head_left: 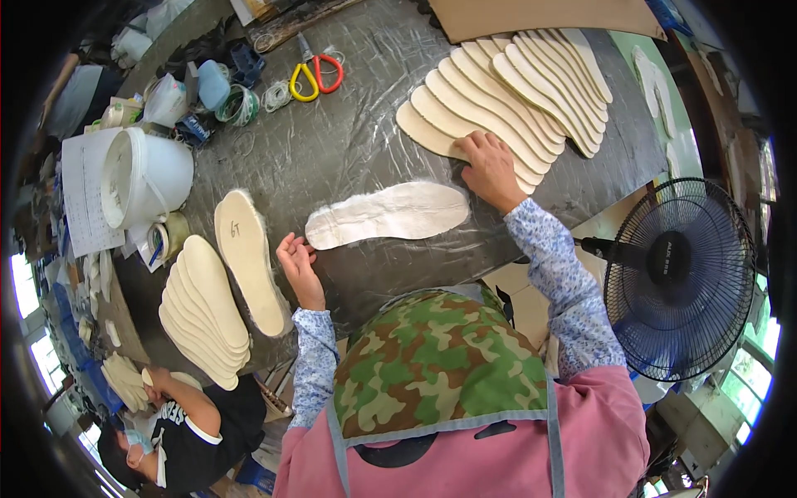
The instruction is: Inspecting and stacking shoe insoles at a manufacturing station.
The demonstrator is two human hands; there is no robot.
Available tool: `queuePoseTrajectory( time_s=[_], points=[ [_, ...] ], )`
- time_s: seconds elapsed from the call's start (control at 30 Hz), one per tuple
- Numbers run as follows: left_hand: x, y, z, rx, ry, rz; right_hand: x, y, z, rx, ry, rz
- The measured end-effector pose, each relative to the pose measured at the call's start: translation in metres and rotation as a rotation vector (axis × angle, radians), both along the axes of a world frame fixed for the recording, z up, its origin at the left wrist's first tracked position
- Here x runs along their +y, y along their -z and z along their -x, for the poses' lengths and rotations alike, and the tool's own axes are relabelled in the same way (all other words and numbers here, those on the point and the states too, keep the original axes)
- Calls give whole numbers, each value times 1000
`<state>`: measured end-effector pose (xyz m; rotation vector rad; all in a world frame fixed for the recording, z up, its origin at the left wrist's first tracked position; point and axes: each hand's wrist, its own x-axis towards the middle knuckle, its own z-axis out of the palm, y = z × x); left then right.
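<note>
A white fleecy insole [390, 216] lies crosswise on the dark table, its shiny, wrinkled face up. By its left end is my left hand [300, 270], fingers loosely bent and apart, with nothing in them; the fingertips are beside the edge. My right hand [491, 168] reaches onto the near edge of a fan of cream insoles [498, 104]. Its bent fingers close at the edge of the leftmost insole [432, 124]; the thumb side is partly hidden. Left of my left hand rest a stack of thick fleece-edged insoles [249, 257] and a second fan of cream insoles [203, 307].
Yellow-and-red-handled scissors [317, 73] lie at the far side. A white bucket [148, 178] and a tape roll [170, 236] stand at the left. A black fan [677, 278] stands at the right. Another person [178, 423] works at the lower left.
</note>
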<state>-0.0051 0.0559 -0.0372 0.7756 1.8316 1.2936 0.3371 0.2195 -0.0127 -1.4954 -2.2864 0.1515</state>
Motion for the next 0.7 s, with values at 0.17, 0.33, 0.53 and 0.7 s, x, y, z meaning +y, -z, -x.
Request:
queuePoseTrajectory(
  time_s=[0.17, 0.33, 0.53, 0.7],
  points=[
    [0, -1, 1, 40, -25, 12, 9, 11, -11, 29, -60, -4],
    [18, -1, 7, -36, 80, -3, 19, -33, -19, 299, 111, 11],
    [2, -2, -5, -173, 122, 22, 29, -75, -42, 537, 337, -135],
    [1, -5, -1, 355, 108, -49, 16, -55, -30, 497, 182, -75]
  ],
)
